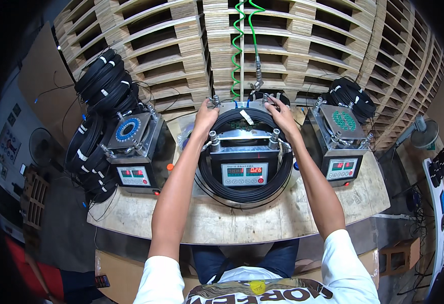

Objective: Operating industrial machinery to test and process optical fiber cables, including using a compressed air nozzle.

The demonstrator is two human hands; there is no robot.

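Where it coils, cable (pixel 243 194) looks black; tag (pixel 246 117), white.

The table (pixel 222 223) is pale, matt wood, scuffed toward its near edge. Midway along it, the cable coil (pixel 242 195) looks like smooth black plastic with a faint sheen; its white tag (pixel 246 117) may be paper or plastic. The left machine (pixel 133 174) and right machine (pixel 339 168), near the table's side edges, carry shiny metal tops. Beyond the far edge: rough wooden pallets (pixel 161 30), glossy green plastic hose (pixel 237 50).
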